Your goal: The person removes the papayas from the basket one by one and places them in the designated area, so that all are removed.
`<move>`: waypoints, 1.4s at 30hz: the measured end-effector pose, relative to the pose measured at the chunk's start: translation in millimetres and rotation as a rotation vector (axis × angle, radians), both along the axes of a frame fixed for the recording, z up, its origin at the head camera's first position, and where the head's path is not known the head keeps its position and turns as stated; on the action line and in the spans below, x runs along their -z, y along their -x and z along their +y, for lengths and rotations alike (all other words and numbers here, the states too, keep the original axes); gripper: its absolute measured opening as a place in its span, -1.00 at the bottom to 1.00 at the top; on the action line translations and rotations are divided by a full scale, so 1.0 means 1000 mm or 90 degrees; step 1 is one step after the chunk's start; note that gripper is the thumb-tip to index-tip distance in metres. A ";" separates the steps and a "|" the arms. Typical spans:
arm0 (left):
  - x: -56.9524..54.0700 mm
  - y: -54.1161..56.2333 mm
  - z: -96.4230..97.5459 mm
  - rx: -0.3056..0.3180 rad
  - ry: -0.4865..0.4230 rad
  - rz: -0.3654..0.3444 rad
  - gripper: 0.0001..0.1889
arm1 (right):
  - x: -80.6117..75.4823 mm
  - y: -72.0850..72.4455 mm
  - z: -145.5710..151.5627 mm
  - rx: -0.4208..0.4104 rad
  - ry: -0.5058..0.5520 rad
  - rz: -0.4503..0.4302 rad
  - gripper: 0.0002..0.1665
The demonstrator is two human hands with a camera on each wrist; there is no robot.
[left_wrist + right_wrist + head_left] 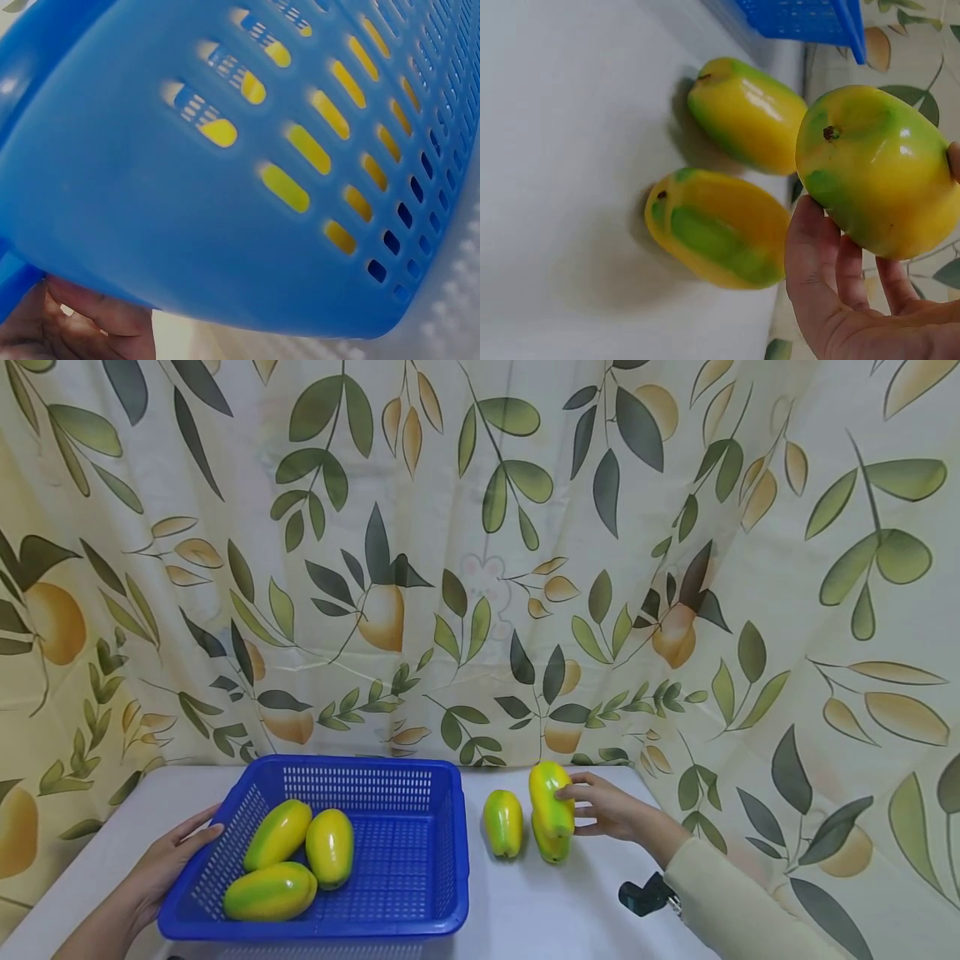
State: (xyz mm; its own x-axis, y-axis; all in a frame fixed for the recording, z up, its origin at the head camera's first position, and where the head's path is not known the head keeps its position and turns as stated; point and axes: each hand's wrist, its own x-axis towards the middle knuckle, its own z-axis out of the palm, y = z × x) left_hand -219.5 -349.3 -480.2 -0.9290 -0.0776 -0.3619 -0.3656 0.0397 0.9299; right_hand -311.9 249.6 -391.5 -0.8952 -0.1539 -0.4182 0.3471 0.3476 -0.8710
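Observation:
My right hand holds a yellow-green papaya between thumb and fingers, to the right of the basket. In the head view this papaya overlaps another papaya on the table. The right wrist view shows the held papaya raised off the surface, stem end toward the camera. A further papaya lies just left of it. My left hand grips the left rim of a blue plastic basket; fingers of that hand show under the rim in the left wrist view.
Inside the basket's left half lie 3 papayas, one of them near the front wall. A white cloth covers the table. Behind it hangs a leaf-and-fruit patterned curtain. A black device shows by the right sleeve.

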 end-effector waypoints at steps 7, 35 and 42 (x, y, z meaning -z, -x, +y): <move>0.000 0.002 0.000 0.003 0.001 -0.007 -0.18 | 0.005 0.001 0.020 0.000 0.006 -0.012 -0.10; 0.000 0.000 -0.003 0.001 -0.010 -0.007 -0.44 | 0.043 0.003 0.071 0.088 0.023 -0.045 -0.02; 0.002 0.001 -0.001 -0.001 -0.015 -0.002 -0.58 | 0.052 0.003 0.078 0.107 0.008 -0.046 0.00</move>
State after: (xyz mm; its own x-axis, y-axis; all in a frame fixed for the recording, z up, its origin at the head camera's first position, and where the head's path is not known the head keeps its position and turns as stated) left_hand -220.6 -350.0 -481.8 -0.9277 -0.0697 -0.3667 -0.3687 0.0170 0.9294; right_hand -314.8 327.7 -443.4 -0.8764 -0.0109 -0.4814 0.4612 0.2684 -0.8457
